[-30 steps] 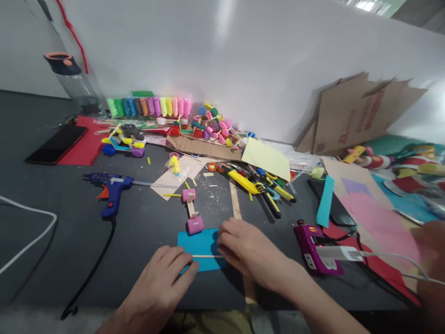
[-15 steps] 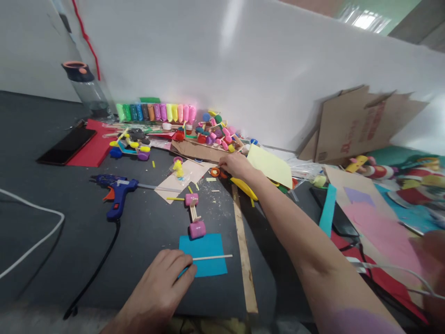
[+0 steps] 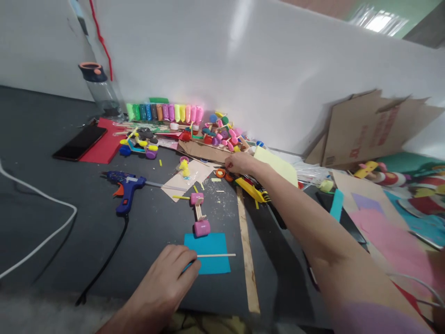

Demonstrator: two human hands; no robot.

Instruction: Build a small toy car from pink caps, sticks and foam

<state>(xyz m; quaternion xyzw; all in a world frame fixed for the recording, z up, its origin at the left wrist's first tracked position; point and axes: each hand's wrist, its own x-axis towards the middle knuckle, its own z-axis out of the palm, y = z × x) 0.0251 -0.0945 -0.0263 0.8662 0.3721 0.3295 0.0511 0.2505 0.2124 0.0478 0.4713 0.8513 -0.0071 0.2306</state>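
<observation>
Through my remote feed I saw a dark grey tabletop [image 3: 142,234] backed by a glossy white panel [image 3: 187,55] bearing a soft streak of glare [image 3: 240,23]. Above its edge, upper right, a bright light [image 3: 379,22] shone near a pale green wall [image 3: 418,11]; grey floor [image 3: 45,311] showed lower left.
</observation>
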